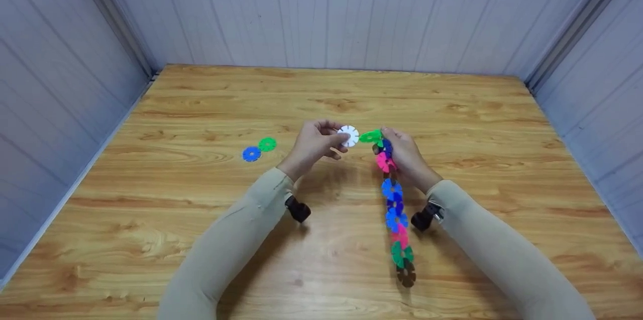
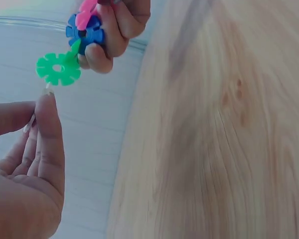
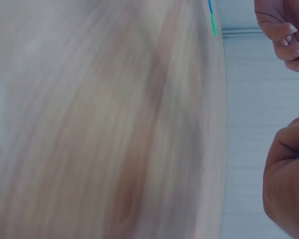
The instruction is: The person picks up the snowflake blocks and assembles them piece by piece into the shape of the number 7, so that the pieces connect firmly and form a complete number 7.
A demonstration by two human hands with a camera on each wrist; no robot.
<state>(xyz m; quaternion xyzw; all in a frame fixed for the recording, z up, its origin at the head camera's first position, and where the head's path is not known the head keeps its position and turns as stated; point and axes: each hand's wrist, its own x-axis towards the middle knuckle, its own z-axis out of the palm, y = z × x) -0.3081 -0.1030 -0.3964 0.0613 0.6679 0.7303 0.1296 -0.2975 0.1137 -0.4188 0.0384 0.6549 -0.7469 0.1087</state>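
My left hand (image 1: pixel 312 143) pinches a white slotted disc (image 1: pixel 354 135) between thumb and fingers. The disc's edge is at the rim of a light green disc (image 1: pixel 369 136); whether they interlock I cannot tell. That green disc ends a chain of interlocked discs (image 1: pixel 392 189), coloured green, blue, pink and brown. My right hand (image 1: pixel 408 156) grips the chain near its green end, and the rest hangs down toward me to a brown disc (image 1: pixel 406 276). In the left wrist view, a blue disc (image 2: pixel 92 35) sits by the right hand's fingers.
On the wooden table (image 1: pixel 201 239), left of my left hand, lie a loose blue disc (image 1: pixel 251 154) and a loose green disc (image 1: pixel 268 144), side by side. Pale panelled walls (image 1: pixel 311 13) stand behind the table and along both sides.
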